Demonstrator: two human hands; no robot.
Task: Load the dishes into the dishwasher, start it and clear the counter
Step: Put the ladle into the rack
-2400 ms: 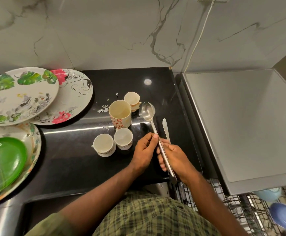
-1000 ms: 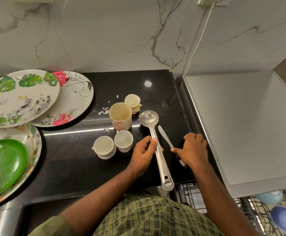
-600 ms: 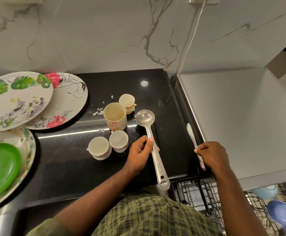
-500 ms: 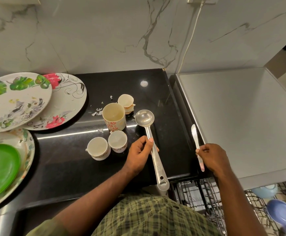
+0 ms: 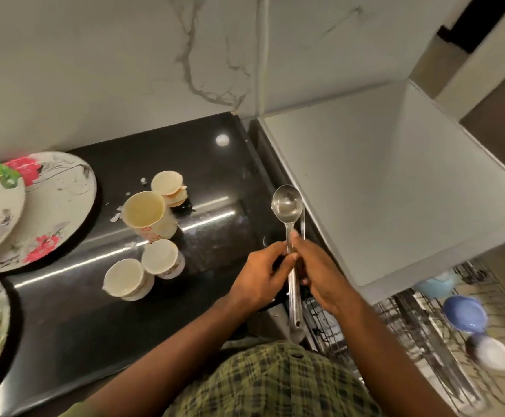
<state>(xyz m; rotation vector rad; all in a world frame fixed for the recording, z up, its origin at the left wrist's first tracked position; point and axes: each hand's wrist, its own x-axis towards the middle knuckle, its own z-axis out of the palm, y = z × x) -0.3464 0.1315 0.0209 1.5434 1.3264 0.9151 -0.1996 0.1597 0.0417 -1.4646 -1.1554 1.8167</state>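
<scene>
A steel ladle (image 5: 287,203) is held over the right edge of the black counter (image 5: 203,164), bowl pointing away from me. My left hand (image 5: 260,275) grips its handle from the left. My right hand (image 5: 323,272) meets it from the right, thumb on the ladle's handle, and holds a table knife (image 5: 303,219) whose blade runs alongside the handle. A tall cup (image 5: 148,215) and three small cups (image 5: 162,258) (image 5: 126,279) (image 5: 168,188) stand on the counter to the left. The dishwasher rack (image 5: 410,323) is pulled out at the lower right.
Floral plates (image 5: 55,203) overlap at the left counter edge, with more plates below them. White crumbs lie around the cups. The grey dishwasher top (image 5: 380,191) adjoins the counter. Blue bowls (image 5: 465,313) sit in the rack.
My right hand, holding the knife, has come back left to the ladle. My left hand has carried the ladle right, to the counter's edge. Both hands now meet on its handle.
</scene>
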